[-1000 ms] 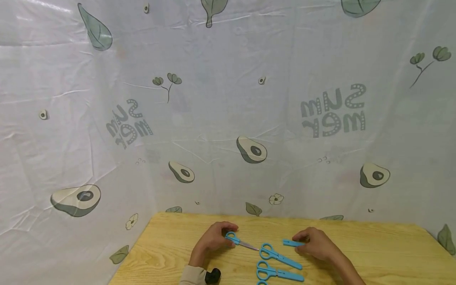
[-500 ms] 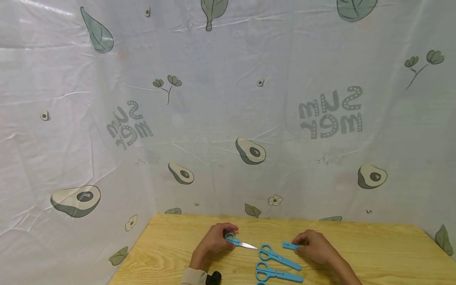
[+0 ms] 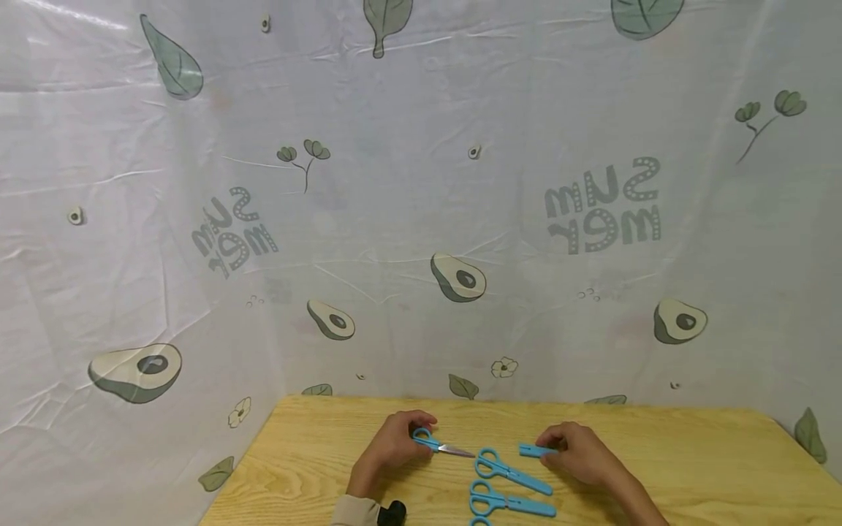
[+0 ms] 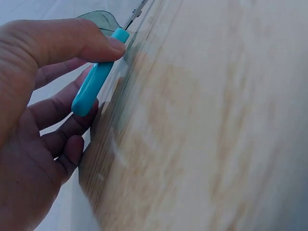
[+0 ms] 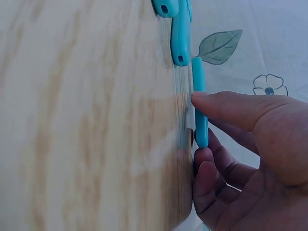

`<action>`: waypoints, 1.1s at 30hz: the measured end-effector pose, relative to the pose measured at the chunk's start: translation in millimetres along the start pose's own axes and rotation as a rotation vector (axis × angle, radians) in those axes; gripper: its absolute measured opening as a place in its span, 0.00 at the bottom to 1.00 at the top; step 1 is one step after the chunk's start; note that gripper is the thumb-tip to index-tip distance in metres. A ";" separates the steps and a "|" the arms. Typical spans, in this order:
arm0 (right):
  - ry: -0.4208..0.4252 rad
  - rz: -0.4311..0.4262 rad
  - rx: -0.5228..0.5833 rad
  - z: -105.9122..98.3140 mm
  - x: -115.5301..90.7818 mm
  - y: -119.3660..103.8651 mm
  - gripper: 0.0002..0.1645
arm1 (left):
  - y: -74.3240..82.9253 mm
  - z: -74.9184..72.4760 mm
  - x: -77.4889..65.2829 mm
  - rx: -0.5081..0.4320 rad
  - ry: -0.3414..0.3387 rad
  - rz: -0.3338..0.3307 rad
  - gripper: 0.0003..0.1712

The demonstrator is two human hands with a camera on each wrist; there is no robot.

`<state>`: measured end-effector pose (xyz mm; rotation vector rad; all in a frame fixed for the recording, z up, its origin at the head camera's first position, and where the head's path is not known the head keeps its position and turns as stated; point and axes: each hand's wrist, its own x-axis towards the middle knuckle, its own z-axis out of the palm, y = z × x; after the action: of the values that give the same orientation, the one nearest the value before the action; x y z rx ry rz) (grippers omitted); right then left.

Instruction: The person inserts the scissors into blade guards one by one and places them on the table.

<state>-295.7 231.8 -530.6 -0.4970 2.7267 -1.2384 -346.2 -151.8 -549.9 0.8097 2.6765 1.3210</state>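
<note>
My left hand (image 3: 396,443) pinches a pair of blue-handled scissors (image 3: 426,439) by the handle, its bare metal blades pointing right. In the left wrist view the thumb presses on the blue handle (image 4: 94,82), the other fingers behind it. To the right, my right hand (image 3: 579,453) pinches a blue scissors cover (image 3: 530,450) between thumb and fingers, its free end pointing left toward the blades. The right wrist view shows the cover (image 5: 198,77) lengthwise under the thumb. Between the hands lie covered blue scissors (image 3: 513,473), and nearer me a second covered pair (image 3: 513,504).
Part of another blue handle ring (image 3: 481,521) shows at the bottom edge of the head view. The wooden table (image 3: 316,438) ends at a white curtain (image 3: 395,219) printed with avocados and leaves. A black device (image 3: 393,513) sits at the left sleeve.
Both hands keep their holds on the scissors and the cover, almost still. The head view has shifted slightly, and the blades have tilted a little.
</note>
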 end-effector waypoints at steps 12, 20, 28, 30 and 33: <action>-0.028 -0.064 0.000 -1.4 -2.1 3.5 0.10 | 0.0 -0.7 -2.9 -0.040 0.003 -0.009 0.29; 0.011 -0.069 -0.007 -2.5 -2.7 0.7 0.10 | -1.1 -5.3 -0.9 -0.021 0.017 0.016 0.29; 0.023 -0.048 0.004 -4.1 -2.9 -0.6 0.12 | -0.3 -9.5 -2.1 -0.031 0.035 -0.002 0.31; 0.027 -0.044 0.002 -3.8 -3.5 -0.2 0.12 | -0.3 -10.1 -3.3 -0.041 0.043 -0.002 0.31; 0.031 -0.042 0.003 -3.2 -4.3 0.0 0.13 | -0.3 -10.3 -4.5 -0.053 0.075 -0.007 0.31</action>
<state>-292.4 235.5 -528.6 -0.5416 2.7535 -1.2698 -345.2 -161.6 -544.4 0.7594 2.6847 1.4413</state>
